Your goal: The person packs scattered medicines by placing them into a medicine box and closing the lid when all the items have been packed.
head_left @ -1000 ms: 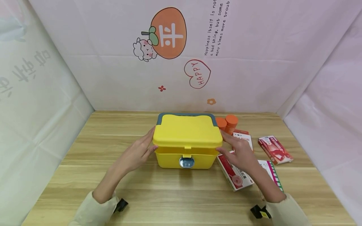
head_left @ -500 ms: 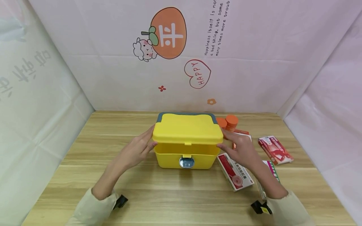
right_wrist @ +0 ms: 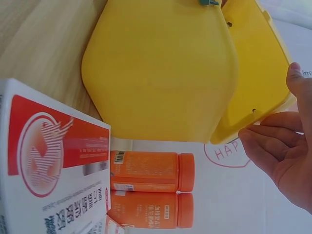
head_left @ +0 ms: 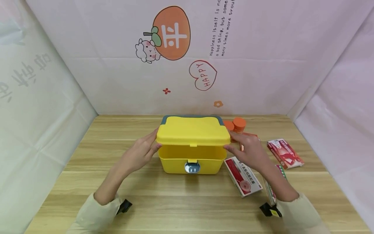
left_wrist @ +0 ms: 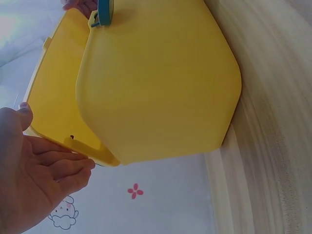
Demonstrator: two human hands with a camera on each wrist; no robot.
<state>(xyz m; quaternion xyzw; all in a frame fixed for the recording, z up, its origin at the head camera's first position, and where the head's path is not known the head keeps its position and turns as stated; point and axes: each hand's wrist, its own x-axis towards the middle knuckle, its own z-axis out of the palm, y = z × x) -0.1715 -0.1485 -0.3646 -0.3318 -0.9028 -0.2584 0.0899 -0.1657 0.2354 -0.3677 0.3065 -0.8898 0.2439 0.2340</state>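
A yellow storage box (head_left: 172, 166) stands on the wooden table, its lid (head_left: 193, 130) raised partway at the front and hinged behind. On the box's front is a grey-blue latch (head_left: 192, 167), hanging down. My left hand (head_left: 139, 154) holds the lid's left end, thumb at the front corner and fingers along the side. At the opposite end my right hand (head_left: 250, 151) grips it the same way. Both wrist views show the lid's inner face, with the left fingers (left_wrist: 66, 168) and right fingers (right_wrist: 270, 139) lying along its ends. Most of the box's inside is hidden.
Two orange bottles (right_wrist: 151, 170) stand right of the yellow box. Nearby lie a red-and-white medicine carton (head_left: 243, 177) and a red carton (head_left: 285, 153). My right forearm partly covers a green-edged carton (head_left: 271, 191). A printed white cloth (head_left: 248, 81) rises behind the table.
Both hands have lifted the lid's front edge, so the gap above the box's front wall is wider. The box's base and the cartons have stayed in place.
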